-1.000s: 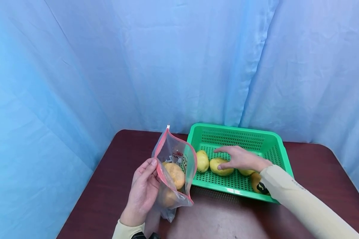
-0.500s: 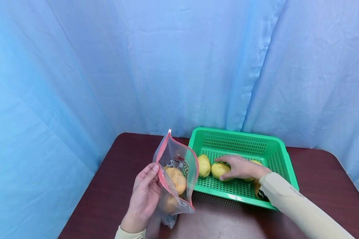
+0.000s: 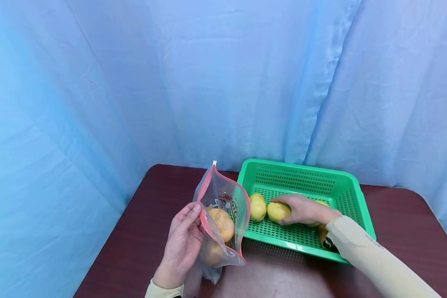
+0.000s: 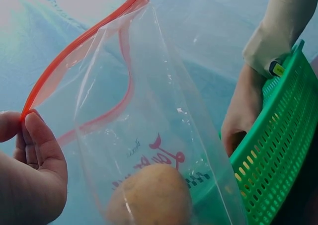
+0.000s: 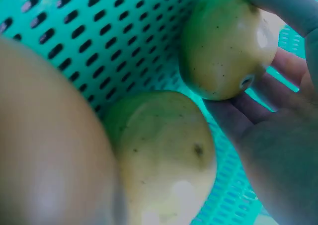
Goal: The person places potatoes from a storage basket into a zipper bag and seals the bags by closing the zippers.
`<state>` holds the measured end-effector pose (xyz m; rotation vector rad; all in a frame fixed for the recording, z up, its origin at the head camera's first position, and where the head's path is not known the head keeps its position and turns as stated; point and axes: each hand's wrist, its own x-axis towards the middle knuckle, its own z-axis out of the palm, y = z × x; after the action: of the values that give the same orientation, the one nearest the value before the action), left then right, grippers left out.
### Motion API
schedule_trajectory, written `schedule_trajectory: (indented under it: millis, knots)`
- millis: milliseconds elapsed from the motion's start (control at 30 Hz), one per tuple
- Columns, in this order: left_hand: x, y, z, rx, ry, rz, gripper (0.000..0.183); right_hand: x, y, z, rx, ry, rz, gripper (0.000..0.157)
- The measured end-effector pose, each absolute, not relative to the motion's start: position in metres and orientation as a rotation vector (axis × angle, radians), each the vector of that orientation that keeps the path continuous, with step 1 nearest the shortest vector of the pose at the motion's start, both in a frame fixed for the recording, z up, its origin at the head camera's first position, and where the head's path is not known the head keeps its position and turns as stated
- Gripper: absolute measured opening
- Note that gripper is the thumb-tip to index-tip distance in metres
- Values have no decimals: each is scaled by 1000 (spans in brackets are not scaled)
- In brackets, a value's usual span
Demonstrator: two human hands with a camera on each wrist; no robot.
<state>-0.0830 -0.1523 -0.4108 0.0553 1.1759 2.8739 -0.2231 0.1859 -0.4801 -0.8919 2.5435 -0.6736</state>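
My left hand pinches the red-edged rim of a clear zip bag, which stands with its mouth wide apart. Inside the bag lie round, tan, potato-like pieces. In the green basket, my right hand grips a yellow speckled fruit, its thumb on one side and fingers on the other. Close by in the right wrist view are a second yellow fruit and a blurred tan one. Another yellow fruit sits at the basket's left end.
The basket stands on a dark red-brown table, just right of the bag. A pale blue curtain hangs behind the table. More fruit lies partly hidden under my right wrist.
My right hand has lowered from above the yellow fruit and closed round it. My left hand keeps its pinch on the bag rim. The head view has shifted slightly.
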Motion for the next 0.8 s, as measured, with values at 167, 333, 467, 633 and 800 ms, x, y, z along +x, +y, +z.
schedule_trajectory:
  millis: [167,333,467,633,800]
  knots:
    - [-86,-150,-409,16,1192,2872,21,-224,193,-464,-925,2603,-712,63]
    - [-89,-148,-408,-16,1192,2876,19,-222,197,-438,-888,2644,-789,63]
    - [-89,-146,-408,-16,1187,2870,22,-215,199,-419,-840,2681,-868,66]
    - [-91,-147,-408,-24,1187,2878,21,-200,195,-395,-783,2743,-1014,68]
    - [-95,-148,-405,-16,1171,2890,20,-180,182,-374,-760,2748,-1217,61]
